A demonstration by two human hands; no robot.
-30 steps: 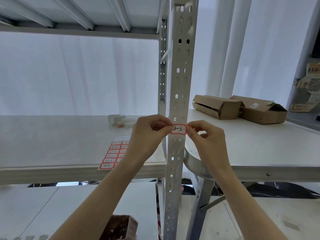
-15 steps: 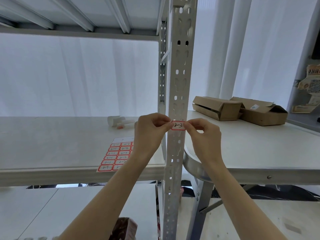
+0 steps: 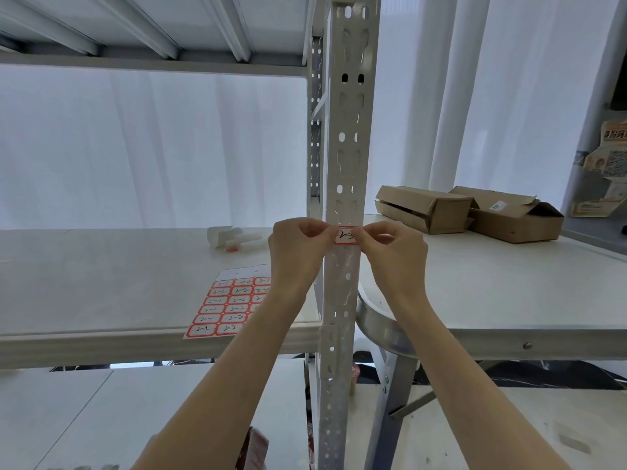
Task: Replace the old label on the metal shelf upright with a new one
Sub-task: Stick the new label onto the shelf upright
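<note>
pinching red-bordered label (image 3: 346, 235), handwriting unclear, against upright (image 3: 342, 164): left hand (image 3: 298, 244) and right hand (image 3: 395, 247) grip its ends.

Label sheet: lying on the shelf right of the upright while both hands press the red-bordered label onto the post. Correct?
Not quite. The head view shows the label sheet lying on the shelf left of the upright, not right of it. The rest holds: the left hand and right hand pinch the red-bordered label against the post.
</note>
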